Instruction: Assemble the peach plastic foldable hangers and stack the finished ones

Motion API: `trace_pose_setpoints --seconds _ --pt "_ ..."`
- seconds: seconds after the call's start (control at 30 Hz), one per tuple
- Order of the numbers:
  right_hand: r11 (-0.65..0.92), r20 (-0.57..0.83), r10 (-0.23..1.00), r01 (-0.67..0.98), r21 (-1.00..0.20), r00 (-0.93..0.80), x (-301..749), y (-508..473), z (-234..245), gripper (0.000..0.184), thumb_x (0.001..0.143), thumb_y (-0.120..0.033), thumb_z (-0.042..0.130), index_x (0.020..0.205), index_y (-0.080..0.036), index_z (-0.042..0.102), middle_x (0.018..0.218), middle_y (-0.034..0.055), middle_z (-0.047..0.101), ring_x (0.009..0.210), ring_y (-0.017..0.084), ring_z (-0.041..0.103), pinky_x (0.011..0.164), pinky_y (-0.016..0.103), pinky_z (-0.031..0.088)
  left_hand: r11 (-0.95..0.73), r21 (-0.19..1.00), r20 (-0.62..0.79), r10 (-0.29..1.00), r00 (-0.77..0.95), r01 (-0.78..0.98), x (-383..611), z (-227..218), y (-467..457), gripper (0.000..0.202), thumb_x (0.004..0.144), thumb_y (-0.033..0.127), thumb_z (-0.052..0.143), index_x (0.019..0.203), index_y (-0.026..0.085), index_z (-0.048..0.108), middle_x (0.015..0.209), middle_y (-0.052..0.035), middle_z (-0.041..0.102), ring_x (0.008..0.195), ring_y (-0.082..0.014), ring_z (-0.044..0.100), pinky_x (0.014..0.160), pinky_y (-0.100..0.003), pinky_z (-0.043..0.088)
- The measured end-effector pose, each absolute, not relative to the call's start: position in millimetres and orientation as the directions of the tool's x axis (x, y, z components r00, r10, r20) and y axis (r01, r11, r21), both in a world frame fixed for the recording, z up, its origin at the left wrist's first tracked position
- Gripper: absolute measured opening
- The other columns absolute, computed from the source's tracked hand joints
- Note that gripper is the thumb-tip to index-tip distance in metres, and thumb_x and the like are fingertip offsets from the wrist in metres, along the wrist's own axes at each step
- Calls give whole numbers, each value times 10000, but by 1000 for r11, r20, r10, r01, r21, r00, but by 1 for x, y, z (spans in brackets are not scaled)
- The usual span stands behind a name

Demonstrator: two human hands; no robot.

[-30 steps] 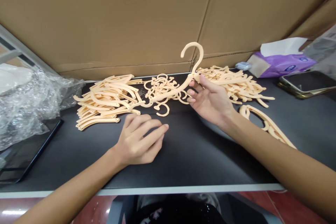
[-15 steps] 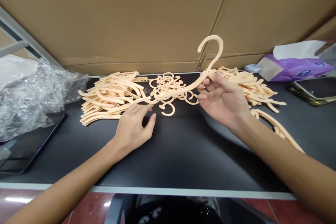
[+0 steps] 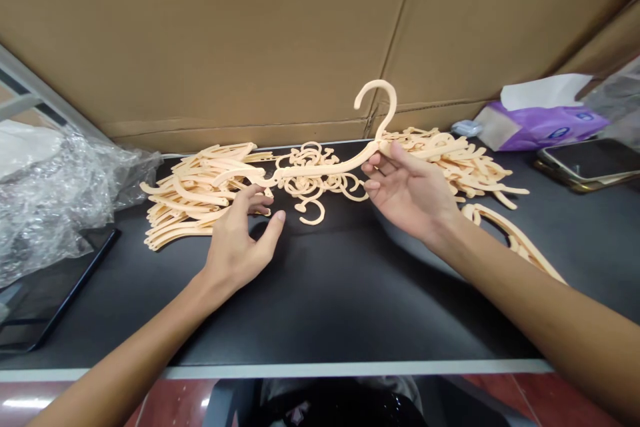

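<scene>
A black tabletop is carrying a left heap of hanger arms and a right heap at the far edge, with loose hooks lying between them (tangled). Plastic wrap is sitting left, and a tissue pack and phone are resting far right.

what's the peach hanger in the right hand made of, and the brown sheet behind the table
Peach hanger with a curved hook, held by the right hand: likely moulded plastic, uniform colour, smooth, faint sheen. Brown flat sheet at the back: cardboard by the look, matte, with fold creases.
</scene>
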State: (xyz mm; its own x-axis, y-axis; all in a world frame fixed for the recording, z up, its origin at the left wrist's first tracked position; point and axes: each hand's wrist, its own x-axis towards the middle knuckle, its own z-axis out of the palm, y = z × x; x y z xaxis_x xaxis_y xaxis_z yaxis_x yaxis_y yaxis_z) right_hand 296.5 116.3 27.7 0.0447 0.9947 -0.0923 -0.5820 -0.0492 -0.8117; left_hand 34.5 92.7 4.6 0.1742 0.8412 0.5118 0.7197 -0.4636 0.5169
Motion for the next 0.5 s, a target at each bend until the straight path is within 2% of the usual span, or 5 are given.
trace_pose_setpoints --seconds 0.17,0.37,0.5 --pt "-80 -123 992 -616 -783 28 294 115 28 199 746 -328 822 793 -246 647 777 -28 632 751 116 599 564 204 478 -406 628 459 882 105 664 34 6 95 314 875 368 632 1082 220 450 977 -72 758 835 -207 745 834 -381 590" --pt "-67 -77 997 -564 -823 -7 294 115 23 224 762 -396 802 799 -246 639 775 -29 631 759 136 598 580 241 467 -452 513 505 847 169 730 35 9 92 233 859 341 644 1012 226 512 802 -11 713 791 -201 725 765 -339 574" --pt "-86 -86 996 -580 -810 -29 291 113 20 199 769 -373 793 803 -235 653 768 -35 611 733 118 579 581 222 474 -506 440 473 833 288 742 37 8 89 166 872 357 632 913 214 558 851 -39 722 828 -215 715 755 -336 560"
